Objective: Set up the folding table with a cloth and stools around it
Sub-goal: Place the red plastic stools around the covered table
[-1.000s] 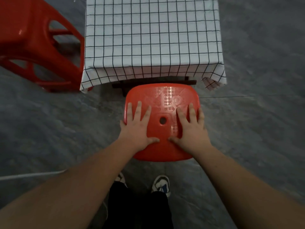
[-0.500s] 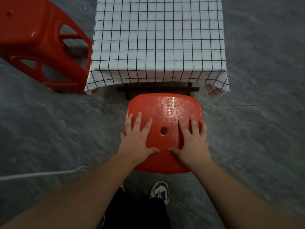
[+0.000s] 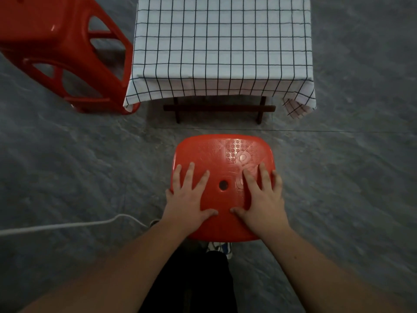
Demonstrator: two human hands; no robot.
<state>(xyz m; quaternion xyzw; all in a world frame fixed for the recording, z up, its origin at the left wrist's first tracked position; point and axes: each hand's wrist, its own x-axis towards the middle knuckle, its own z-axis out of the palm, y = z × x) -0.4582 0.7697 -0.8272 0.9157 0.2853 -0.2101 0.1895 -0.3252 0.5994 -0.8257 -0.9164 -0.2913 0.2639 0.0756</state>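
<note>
A strip of bare floor (image 3: 94,168) lay open between the near stool (image 3: 223,154) and the table's dark leg frame (image 3: 218,108). Far left, a second red stool (image 3: 67,53) touched the cloth's (image 3: 223,41) hanging corner, closing that side. A white cable (image 3: 67,225) crossed the near-left floor.

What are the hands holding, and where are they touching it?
Nothing is gripped. The left hand and the right hand lie flat, fingers spread, on the seat top of the red stool, either side of its centre hole.
</note>
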